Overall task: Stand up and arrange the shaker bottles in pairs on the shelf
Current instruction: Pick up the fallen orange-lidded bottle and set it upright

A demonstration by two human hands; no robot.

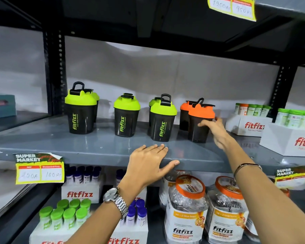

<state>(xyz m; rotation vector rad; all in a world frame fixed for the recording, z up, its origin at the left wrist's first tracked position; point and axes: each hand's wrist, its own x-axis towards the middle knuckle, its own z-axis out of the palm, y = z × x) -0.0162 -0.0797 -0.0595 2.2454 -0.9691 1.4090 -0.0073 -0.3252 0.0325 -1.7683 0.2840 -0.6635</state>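
Shaker bottles [161,120] upright — contents hidden.

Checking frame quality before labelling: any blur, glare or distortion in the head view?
Head view: wide-angle bending bows the shelf edge; right hand by the orange shaker is motion-blurred; soft glare on the shelf top; price tag and edge boxes smeared; green shakers sharp.

rear shakers [184,115] half hidden, price tag [292,177] blurred

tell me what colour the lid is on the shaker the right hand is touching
Orange lid on a dark bottle, clearest in the head view.
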